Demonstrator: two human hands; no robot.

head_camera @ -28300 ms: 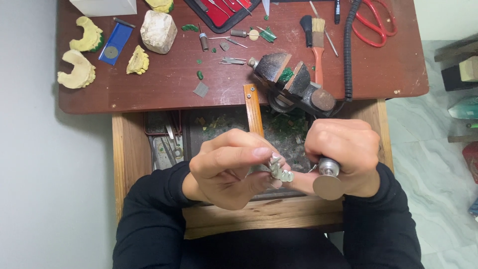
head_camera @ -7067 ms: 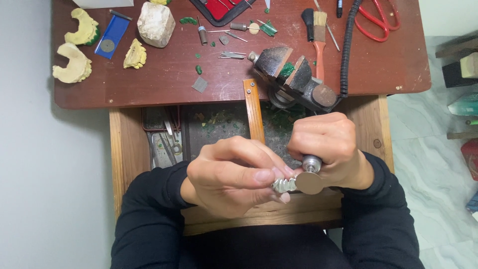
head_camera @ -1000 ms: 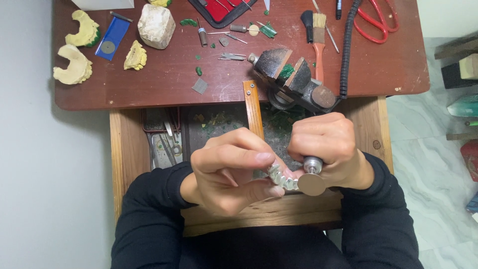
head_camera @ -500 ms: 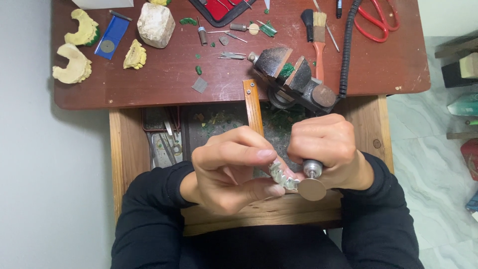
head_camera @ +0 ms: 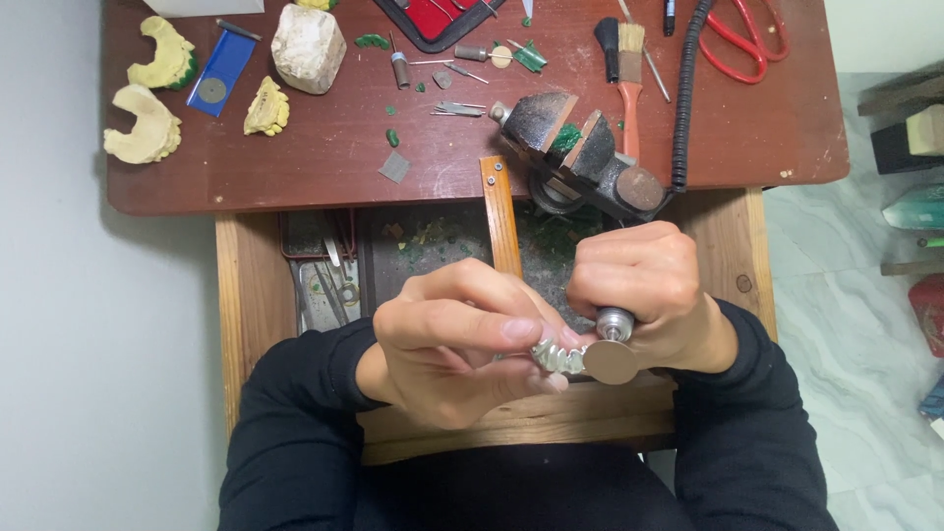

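Note:
My left hand [head_camera: 457, 339] pinches a small silvery ridged metal piece [head_camera: 557, 356] between thumb and fingers, over an open wooden drawer [head_camera: 246, 315]. My right hand [head_camera: 644, 290] is wrapped around a rotary handpiece with a metal collar [head_camera: 616, 321] and a flat round disc [head_camera: 611, 362]. The disc touches the right end of the metal piece. Both sleeves are black.
A small black bench vise [head_camera: 580, 157] and a wooden bench pin [head_camera: 501, 231] sit at the desk's front edge. The red-brown desktop [head_camera: 324, 162] carries yellow plaster jaw casts [head_camera: 145, 123], a whitish block [head_camera: 308, 47], a brush [head_camera: 631, 69], red scissors [head_camera: 752, 44], a coiled black cable [head_camera: 685, 93] and small burs.
Over the last second the hands stay together; the metal piece has turned slightly in my left fingers and the disc has shifted a little against it.

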